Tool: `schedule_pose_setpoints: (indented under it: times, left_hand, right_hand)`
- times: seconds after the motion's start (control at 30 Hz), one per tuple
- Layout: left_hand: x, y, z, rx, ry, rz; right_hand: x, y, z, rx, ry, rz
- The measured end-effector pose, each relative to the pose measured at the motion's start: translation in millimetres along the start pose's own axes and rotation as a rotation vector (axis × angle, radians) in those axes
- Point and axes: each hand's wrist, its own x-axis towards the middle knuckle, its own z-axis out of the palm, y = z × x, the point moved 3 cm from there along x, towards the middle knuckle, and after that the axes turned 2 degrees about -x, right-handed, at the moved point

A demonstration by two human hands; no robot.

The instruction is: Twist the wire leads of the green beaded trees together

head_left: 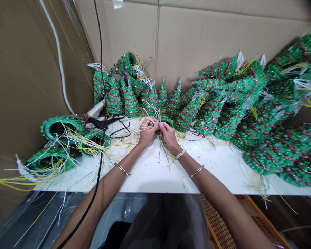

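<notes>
At the middle of the white table point(209, 166), my left hand point(147, 131) is closed around a bunch of thin white wires point(151, 116) that fan out above its fingers. My right hand point(168, 135) pinches the same wires close beside it, fingertips almost touching the left ones. Just behind the fingers shows a bit of a green tinsel piece point(168, 121), mostly hidden. Dark and yellow wires point(163, 147) hang below the hands. Small green tinsel Christmas trees point(175, 100) with red garland stand right behind.
Many more trees point(259, 138) lie heaped on the right. Hollow trees point(59, 129) with loose white and yellow wires lie at left, near a glue gun point(101, 121). A black cable point(101, 86) hangs in front. Wire clippings litter the table; an orange crate point(223, 221) stands below.
</notes>
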Motion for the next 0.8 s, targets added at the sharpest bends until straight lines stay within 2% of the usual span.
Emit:
schedule_pose_setpoints:
  times: [0.23,0.4,0.8]
  left_hand:
    - [0,-5,1.7,-0.049,-0.030,-0.029]
    - [0,-2,1.4,-0.049,-0.040,-0.018]
    - [0,3,-0.3,0.004,-0.005,0.021]
  right_hand:
    - [0,-3,0,-0.023,0.005,0.003]
    - [0,-3,0,-0.046,-0.004,0.002]
    - [0,-1,-1,-0.031,-0.008,0.014]
